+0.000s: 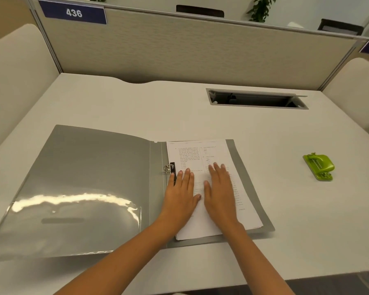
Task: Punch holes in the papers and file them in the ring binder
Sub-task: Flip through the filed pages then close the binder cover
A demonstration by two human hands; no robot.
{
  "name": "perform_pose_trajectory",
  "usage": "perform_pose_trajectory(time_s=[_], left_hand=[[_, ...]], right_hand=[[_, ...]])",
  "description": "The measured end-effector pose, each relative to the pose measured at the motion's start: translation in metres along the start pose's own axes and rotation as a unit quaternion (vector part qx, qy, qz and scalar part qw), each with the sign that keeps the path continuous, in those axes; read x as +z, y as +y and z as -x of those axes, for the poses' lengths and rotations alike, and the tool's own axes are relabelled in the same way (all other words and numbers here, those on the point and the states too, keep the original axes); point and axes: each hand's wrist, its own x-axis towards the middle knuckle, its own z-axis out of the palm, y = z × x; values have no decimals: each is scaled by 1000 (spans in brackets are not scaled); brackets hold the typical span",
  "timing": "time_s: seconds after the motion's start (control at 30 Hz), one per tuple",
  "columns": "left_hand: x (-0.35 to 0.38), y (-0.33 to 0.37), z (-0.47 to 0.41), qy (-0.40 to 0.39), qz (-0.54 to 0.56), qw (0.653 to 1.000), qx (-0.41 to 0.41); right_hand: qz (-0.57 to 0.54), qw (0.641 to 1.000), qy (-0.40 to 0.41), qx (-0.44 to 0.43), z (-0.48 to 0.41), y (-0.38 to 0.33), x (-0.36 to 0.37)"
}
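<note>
A grey ring binder [83, 177] lies open on the white desk, its front cover spread to the left. A stack of printed papers [192, 154] lies on the binder's right half, beside the metal ring [168, 168]. My left hand [182, 192] rests flat on the papers close to the ring, fingers straight. My right hand [219, 192] lies flat on the papers just to its right, fingers spread. A green hole punch [319, 166] stands on the desk far to the right, apart from both hands.
A cable slot [257, 99] with a raised lid is cut into the desk [115, 107] behind the binder. A beige partition [179, 50] closes the back, with padded side panels left and right. The desk's front edge runs under my forearms.
</note>
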Motion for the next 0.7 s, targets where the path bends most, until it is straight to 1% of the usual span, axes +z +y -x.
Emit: perform_pose_trajectory(time_s=[0.07,0.13,0.23,0.27,0.33,0.43,0.57,0.63,0.7], left_hand=[[0,0,1,5,-5,1000,-3],[0,1,1,-6,-5,1000,-4],[0,1,2,3,16,999,-29],[1,1,2,7,40,999,-36],[0,1,3,7,71,997,-23],[-1,0,4,27,81,996,-21],[-1,-1,5,40,104,994,-13],[-3,-3,9,72,130,989,-14],[-6,-6,18,128,202,971,-17]], right_hand=[[13,999,-49,-12,1,-2,11],[39,997,-70,12,4,3,17],[91,994,-57,15,10,18,17],[104,993,-55,17,11,23,15],[121,991,-56,31,13,33,10],[132,989,-48,54,15,44,3],[133,989,-36,56,16,47,2],[134,989,-34,57,15,47,3],[137,989,-30,56,15,48,3]])
